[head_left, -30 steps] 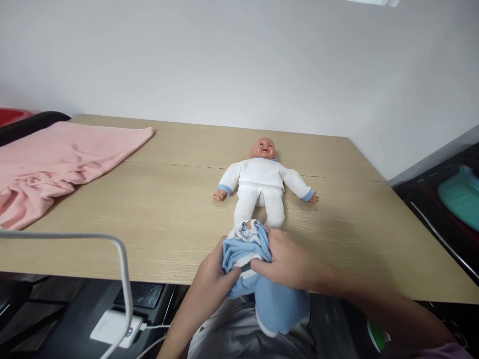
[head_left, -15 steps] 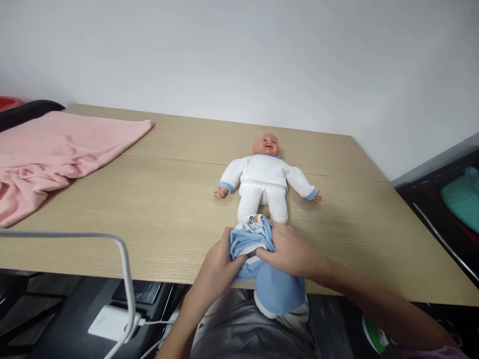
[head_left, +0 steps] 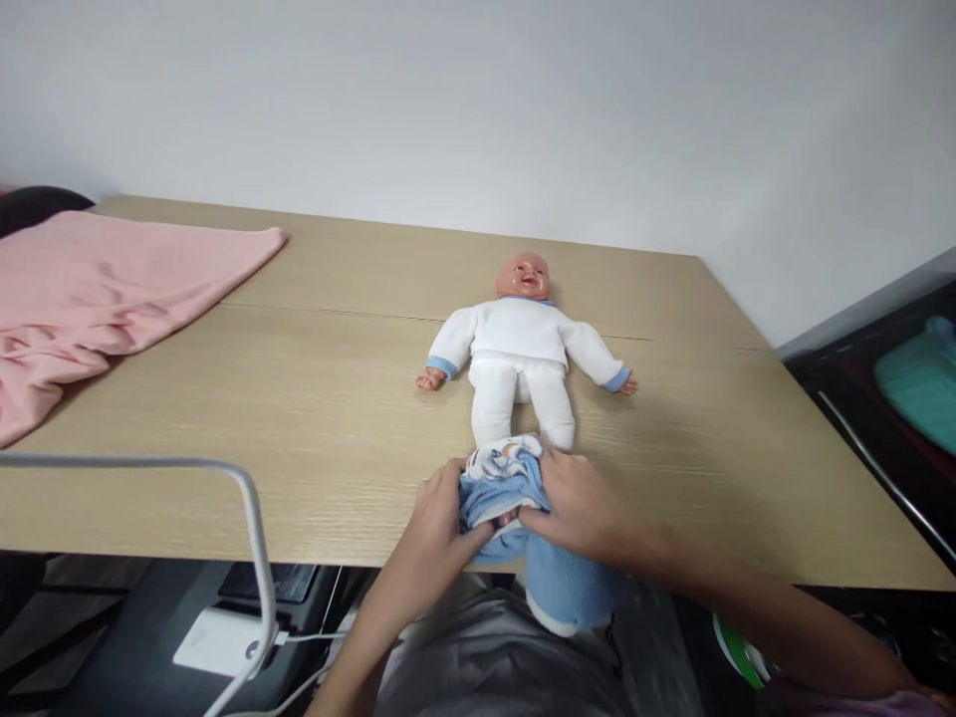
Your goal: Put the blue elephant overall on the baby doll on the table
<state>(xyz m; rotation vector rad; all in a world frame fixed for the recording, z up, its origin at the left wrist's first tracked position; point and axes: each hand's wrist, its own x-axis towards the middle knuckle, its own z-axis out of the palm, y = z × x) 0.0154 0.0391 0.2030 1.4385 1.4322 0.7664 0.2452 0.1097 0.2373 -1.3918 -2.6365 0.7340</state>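
A wooden desk carries a pink blanket on its left side. A white-clothed doll lies face up near the middle, arms spread. A blue garment is bunched over the near edge, hiding the doll's feet; whether they touch cannot be told. The left hand and right hand clamp opposite sides of its opening.

To your left lies a partly rumpled pink cloth; lower down, on a black seat, you have a white power bank (white cable attached).
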